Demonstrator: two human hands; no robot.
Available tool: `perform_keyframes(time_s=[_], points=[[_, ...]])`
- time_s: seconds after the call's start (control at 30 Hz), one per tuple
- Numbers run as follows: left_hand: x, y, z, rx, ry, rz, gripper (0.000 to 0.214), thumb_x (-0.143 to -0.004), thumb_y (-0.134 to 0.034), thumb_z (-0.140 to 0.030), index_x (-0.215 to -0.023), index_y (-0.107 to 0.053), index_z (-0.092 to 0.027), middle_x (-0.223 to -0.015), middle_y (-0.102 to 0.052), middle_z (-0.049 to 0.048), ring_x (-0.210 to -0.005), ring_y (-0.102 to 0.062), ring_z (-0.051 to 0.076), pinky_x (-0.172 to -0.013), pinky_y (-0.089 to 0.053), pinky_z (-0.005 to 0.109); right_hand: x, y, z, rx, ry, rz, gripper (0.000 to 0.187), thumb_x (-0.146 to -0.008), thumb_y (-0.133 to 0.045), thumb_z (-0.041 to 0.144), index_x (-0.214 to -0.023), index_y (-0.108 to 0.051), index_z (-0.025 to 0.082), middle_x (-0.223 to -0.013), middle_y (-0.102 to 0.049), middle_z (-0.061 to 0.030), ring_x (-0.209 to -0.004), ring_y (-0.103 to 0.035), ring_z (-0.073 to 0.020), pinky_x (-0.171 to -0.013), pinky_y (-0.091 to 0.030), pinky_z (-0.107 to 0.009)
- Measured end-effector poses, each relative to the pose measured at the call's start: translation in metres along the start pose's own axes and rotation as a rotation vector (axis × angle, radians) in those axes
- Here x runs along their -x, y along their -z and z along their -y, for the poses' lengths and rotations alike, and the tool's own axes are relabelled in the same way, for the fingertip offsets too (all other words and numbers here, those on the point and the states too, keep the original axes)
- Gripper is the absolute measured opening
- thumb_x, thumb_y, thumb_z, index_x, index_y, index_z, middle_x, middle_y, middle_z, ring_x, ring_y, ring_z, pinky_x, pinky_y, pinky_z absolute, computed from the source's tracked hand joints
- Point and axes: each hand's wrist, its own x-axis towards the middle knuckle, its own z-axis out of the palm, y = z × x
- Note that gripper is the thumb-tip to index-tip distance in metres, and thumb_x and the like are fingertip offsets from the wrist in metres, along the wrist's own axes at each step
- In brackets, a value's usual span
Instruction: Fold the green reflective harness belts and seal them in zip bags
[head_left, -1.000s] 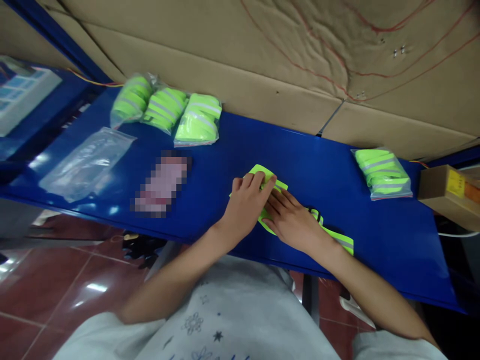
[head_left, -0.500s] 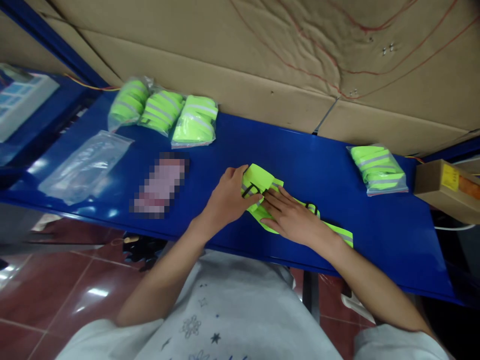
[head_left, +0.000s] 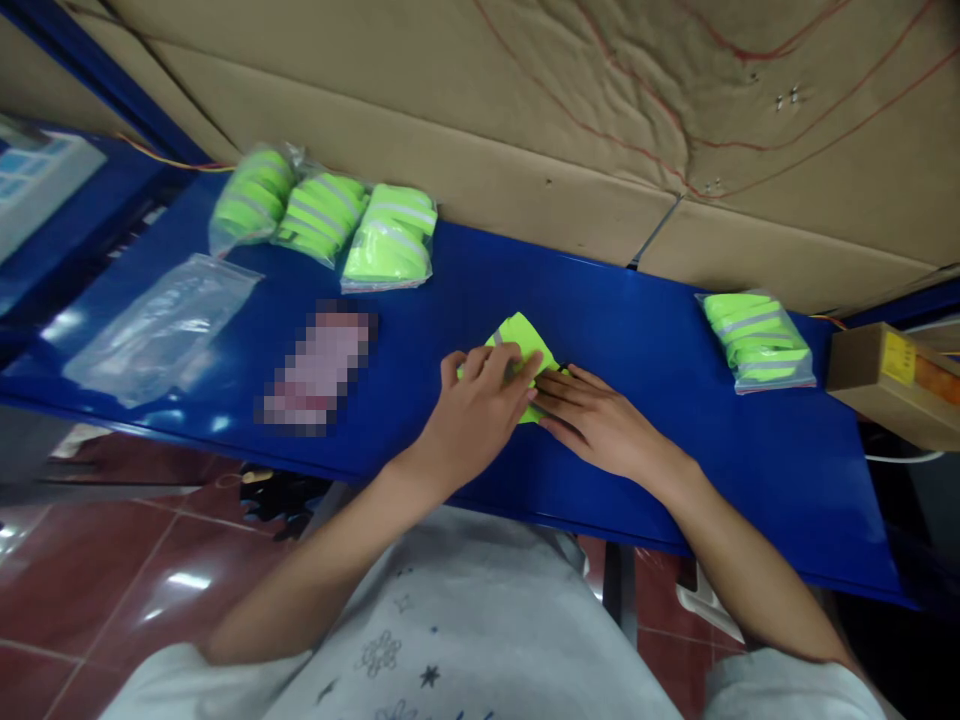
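A neon-yellow reflective strap with a grey stripe lies folded into a small bundle on the blue table. My left hand bends its fingers over the bundle's top and near side, gripping it. Against its right edge rests my right hand, fingers stretched out flat and the thumb apart. A bit of black shows by the right fingertips. Both hands cover much of the bundle.
Three clear bags of similar straps stand at the back left, and one more bag is at the right. An empty plastic bag and a pixelated pink item lie left. A cardboard box sits at the right end.
The strap's loose tail that stretched right under my right forearm is now gathered into the bundle. My left hand has moved over the top; my right hand has shifted slightly right.
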Motion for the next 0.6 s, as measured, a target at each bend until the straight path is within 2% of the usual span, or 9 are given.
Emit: perform_keyframes(time_s=[0.07, 0.2, 0.27, 0.37, 0.4, 0.47, 0.6], points=[[0.003, -0.001, -0.002, 0.082, 0.007, -0.014, 0.042, -0.107, -0.039, -0.026, -0.145, -0.058, -0.027, -0.141, -0.055, 0.0147, -0.126, -0.051, 0.032, -0.102, -0.040, 0.052, 0.001, 0.004, -0.001, -0.002, -0.002, 0.023, 0.039, -0.107, -0.050, 0.032, -0.143, -0.063, 0.025, -0.147, -0.063, -0.0070, -0.141, -0.056, -0.0211, -0.128, -0.035, -0.051], [-0.003, -0.005, 0.003, 0.248, 0.136, -0.047, 0.033, -0.104, -0.049, -0.025, -0.127, -0.070, -0.035, -0.144, -0.050, 0.0098, -0.122, -0.054, 0.030, -0.093, -0.045, 0.045, 0.008, 0.012, -0.003, -0.006, -0.018, 0.067, 0.041, -0.102, -0.060, 0.032, -0.142, -0.063, 0.024, -0.151, -0.059, -0.0063, -0.145, -0.051, -0.0234, -0.128, -0.036, -0.052], [-0.008, -0.007, 0.009, 0.288, 0.222, -0.063, 0.035, -0.098, -0.060, -0.027, -0.132, -0.066, -0.034, -0.151, -0.045, 0.0107, -0.128, -0.051, 0.033, -0.097, -0.045, 0.048, 0.012, 0.013, -0.004, -0.036, -0.031, 0.078, 0.042, -0.101, -0.061, 0.029, -0.143, -0.063, 0.023, -0.154, -0.056, -0.0075, -0.147, -0.049, -0.0237, -0.126, -0.040, -0.050], [-0.014, -0.009, 0.014, 0.311, 0.327, -0.028, 0.067, -0.093, -0.069, -0.033, -0.153, -0.042, -0.024, -0.154, -0.045, 0.0175, -0.138, -0.048, 0.037, -0.107, -0.043, 0.053, 0.016, 0.015, -0.004, -0.072, -0.048, 0.096, 0.042, -0.102, -0.058, 0.026, -0.143, -0.063, 0.022, -0.155, -0.054, -0.0091, -0.147, -0.049, -0.0234, -0.124, -0.044, -0.045], [-0.016, -0.008, 0.014, 0.305, 0.336, 0.009, 0.072, -0.093, -0.069, -0.034, -0.156, -0.037, -0.021, -0.150, -0.050, 0.0185, -0.136, -0.050, 0.037, -0.108, -0.044, 0.052, 0.017, 0.015, -0.004, -0.076, -0.045, 0.098, 0.041, -0.102, -0.058, 0.026, -0.143, -0.063, 0.021, -0.155, -0.054, -0.0093, -0.147, -0.050, -0.0235, -0.124, -0.044, -0.044], [-0.018, -0.006, 0.011, 0.249, 0.308, 0.086, 0.067, -0.096, -0.065, -0.034, -0.155, -0.038, -0.015, -0.138, -0.061, 0.0173, -0.127, -0.058, 0.035, -0.104, -0.048, 0.049, 0.016, 0.017, -0.004, -0.081, -0.037, 0.087, 0.038, -0.103, -0.056, 0.029, -0.138, -0.067, 0.020, -0.153, -0.057, -0.0092, -0.145, -0.052, -0.0237, -0.124, -0.045, -0.042], [-0.018, -0.004, 0.003, 0.096, 0.221, 0.087, 0.061, -0.095, -0.066, -0.029, -0.150, -0.045, -0.012, -0.130, -0.063, 0.0172, -0.117, -0.061, 0.036, -0.097, -0.051, 0.047, 0.013, 0.021, -0.009, -0.073, -0.074, -0.038, 0.032, -0.106, -0.050, 0.035, -0.119, -0.077, 0.022, -0.130, -0.072, -0.0063, -0.127, -0.066, -0.0220, -0.113, -0.054, -0.041]])
